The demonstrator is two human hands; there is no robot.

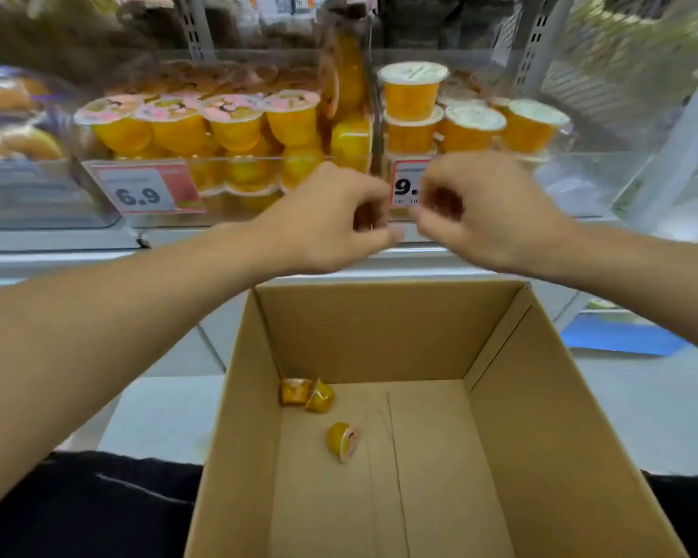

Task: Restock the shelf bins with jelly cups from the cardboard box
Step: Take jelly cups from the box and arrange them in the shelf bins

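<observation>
1. Hovering side by side above the far edge of the cardboard box (379,336), just in front of the shelf bins: left hand (331,219) and right hand (488,211), knuckles up, fingers curled inward toward each other.
2. Cannot tell whether either grip holds anything; fingertips blurred, dark hollow under each curled palm, nothing clearly pinched.
3. Nearly touching at the fingertips, in front of the 9-something price tag (406,183), partly covering it.
4. Directly behind the hands: left clear bin (226,163) packed with yellow jelly cups with pink lids (234,122), stacked in layers, fronted by a 6.9 price tag (146,191).
5. To the right, past a clear divider: right clear bin (581,171) holding orange jelly cups with white lids (412,94), one stacked on another at the left, more beside and behind; right part of that bin showing bare clear wall.
6. Below and nearer: open box, tall brown walls, almost emptied.
7. On the box floor, three small jelly cups lying on their sides: two touching in the far left corner (307,392), a third (343,441) apart, nearer and slightly right, pink lid facing right.
8. Far left of the shelf: blurred wrapped goods (13,114). Right of the box, on the pale floor: blue flat sheet (621,336).
</observation>
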